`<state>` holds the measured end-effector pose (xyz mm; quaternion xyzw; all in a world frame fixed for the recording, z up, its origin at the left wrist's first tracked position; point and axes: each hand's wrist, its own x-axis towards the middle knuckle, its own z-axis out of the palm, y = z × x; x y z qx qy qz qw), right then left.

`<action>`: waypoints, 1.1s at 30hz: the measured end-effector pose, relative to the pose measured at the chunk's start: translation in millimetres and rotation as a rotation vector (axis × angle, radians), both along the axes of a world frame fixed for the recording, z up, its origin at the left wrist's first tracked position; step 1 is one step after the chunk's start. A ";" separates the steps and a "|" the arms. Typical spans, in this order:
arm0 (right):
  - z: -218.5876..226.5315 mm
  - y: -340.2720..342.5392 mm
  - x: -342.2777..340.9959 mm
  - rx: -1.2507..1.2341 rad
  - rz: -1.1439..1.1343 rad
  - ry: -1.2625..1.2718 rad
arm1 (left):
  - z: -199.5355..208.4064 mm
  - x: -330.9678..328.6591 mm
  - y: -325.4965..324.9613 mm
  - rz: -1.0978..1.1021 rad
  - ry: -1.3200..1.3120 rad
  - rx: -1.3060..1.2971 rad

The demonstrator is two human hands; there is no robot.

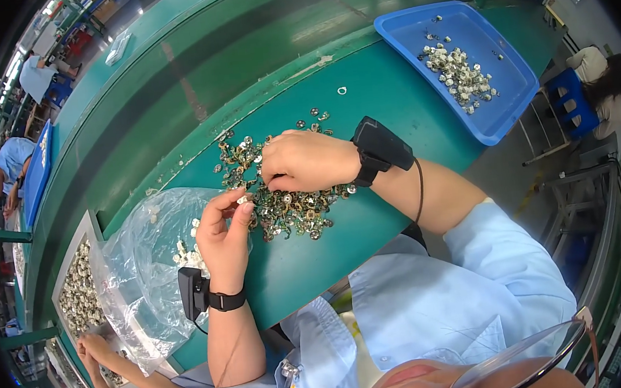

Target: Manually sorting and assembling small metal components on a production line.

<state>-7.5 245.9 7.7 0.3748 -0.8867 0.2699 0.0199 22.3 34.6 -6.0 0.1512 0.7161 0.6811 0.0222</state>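
Observation:
My left hand (222,235) pinches a small white part (244,199) between thumb and forefinger at the left edge of a heap of small metal parts (294,214). My right hand (309,161) reaches over the heap from the right with its fingers curled down into it. Whatever its fingertips grip, if anything, is hidden behind the hand. Just left of my left hand, a clear plastic bag (143,264) lies spread out with several white parts (189,256) on or in it.
A blue tray (496,78) at the far right holds a pile of white parts. One small ring (341,91) lies alone on the green table (387,135). At lower left, another person's hands (95,349) are beside a white-rimmed tray (58,290) of parts. A raised green ledge (262,58) runs behind.

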 end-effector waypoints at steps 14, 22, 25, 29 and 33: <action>2.8 -4.5 3.2 -0.491 -0.039 -0.075 | 6.0 0.2 0.6 -0.014 -0.045 0.056; 7.9 0.2 0.7 -0.592 0.040 -0.194 | 8.7 1.6 -0.7 -0.097 -0.137 0.147; 13.6 -1.7 4.2 -0.657 -0.033 -0.426 | 10.6 3.2 0.1 -0.108 -0.193 0.180; 16.7 -8.7 11.3 -0.855 -0.160 -0.769 | 8.9 5.4 2.8 -0.118 -0.168 0.218; 12.0 -15.4 16.7 -0.935 -0.070 -0.645 | 9.3 8.2 5.9 -0.113 -0.077 0.152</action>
